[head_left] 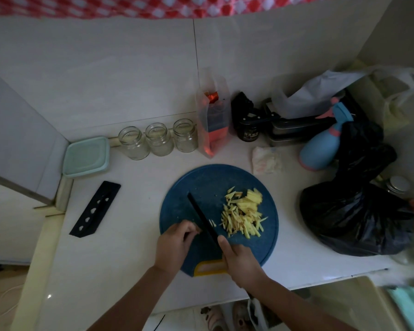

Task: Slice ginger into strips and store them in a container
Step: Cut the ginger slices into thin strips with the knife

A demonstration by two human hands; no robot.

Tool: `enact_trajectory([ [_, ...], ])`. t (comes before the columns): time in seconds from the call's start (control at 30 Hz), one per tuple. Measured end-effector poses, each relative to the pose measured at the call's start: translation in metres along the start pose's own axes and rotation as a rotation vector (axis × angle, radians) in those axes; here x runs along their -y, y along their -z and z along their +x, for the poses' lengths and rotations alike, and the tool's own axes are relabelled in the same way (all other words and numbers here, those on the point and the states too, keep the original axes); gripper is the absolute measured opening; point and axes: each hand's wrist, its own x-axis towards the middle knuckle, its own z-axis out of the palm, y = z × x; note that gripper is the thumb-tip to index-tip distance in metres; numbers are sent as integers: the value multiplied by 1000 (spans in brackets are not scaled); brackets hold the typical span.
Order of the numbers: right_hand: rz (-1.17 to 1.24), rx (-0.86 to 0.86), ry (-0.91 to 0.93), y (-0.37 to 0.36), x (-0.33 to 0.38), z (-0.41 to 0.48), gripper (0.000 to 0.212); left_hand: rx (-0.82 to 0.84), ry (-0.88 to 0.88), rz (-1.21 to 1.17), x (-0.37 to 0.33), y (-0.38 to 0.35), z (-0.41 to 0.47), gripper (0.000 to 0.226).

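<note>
While the knife (202, 218) is being gripped in the curled right hand (240, 259), a ginger piece (198, 231) is being pinched by the left hand (175, 240) on the cutting board (189, 187), beside the ginger strips (243, 217).

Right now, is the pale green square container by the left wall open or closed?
Closed: a lid with a raised rim covers the container fully; its inside does not show.
</note>
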Motion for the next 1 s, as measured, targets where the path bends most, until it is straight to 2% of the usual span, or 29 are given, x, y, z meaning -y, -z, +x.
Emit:
enact_trajectory([
  [0.2, -218, 46, 44, -2, 7, -7, 50, 0, 76, 15, -4, 1, 0, 31],
  [0.37, -235, 52, 120, 0, 14, -13, 44, -8, 122, 6, -7, 0, 1, 35],
  [0.57, -328, 22, 89, -3, -1, -4, 65, -9, 134, 16, -7, -1, 1, 27],
  [1.0, -408, 39, 117, -3, 4, -6, 56, -25, 196, -2, -9, -3, -2, 26],
])
